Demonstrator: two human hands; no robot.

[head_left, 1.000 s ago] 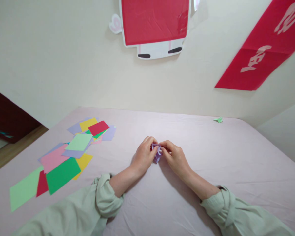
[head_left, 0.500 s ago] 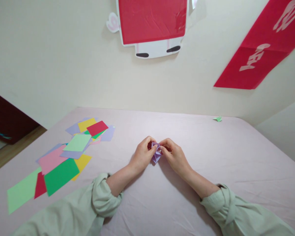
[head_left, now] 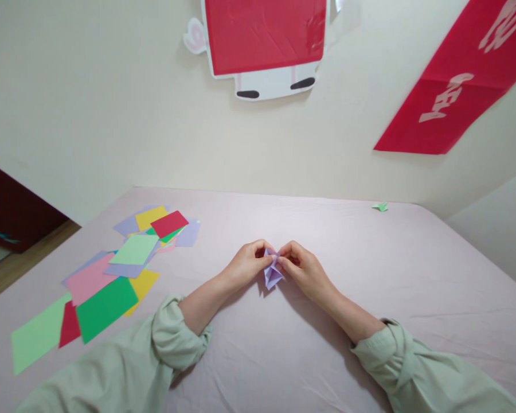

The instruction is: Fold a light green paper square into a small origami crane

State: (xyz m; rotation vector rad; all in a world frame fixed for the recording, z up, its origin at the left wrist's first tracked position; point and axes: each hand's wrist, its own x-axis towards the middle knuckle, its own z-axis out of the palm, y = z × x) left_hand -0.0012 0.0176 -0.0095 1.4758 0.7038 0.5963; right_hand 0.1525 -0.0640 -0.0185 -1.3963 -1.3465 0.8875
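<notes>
Between my hands, above the middle of the table, is a small piece of folded purple paper [head_left: 273,277] with pointed flaps and creases. My left hand [head_left: 248,264] pinches its upper left part between thumb and fingers. From the other side, my right hand [head_left: 303,265] pinches its upper right edge. The paper's lower tip hangs free below the fingertips, and my fingers cover part of its top.
Overlapping coloured paper sheets [head_left: 107,302] lie on the left of the cloth-covered table [head_left: 327,367]. A small folded green paper [head_left: 380,207] sits at the back right edge. Behind stands a wall with a red and white cutout [head_left: 266,40] and a red banner [head_left: 438,94].
The fingers have shifted on the purple paper, and its lower part now shows a more open, pointed shape. My left wrist has lowered and turned slightly. Both hands keep their pinch.
</notes>
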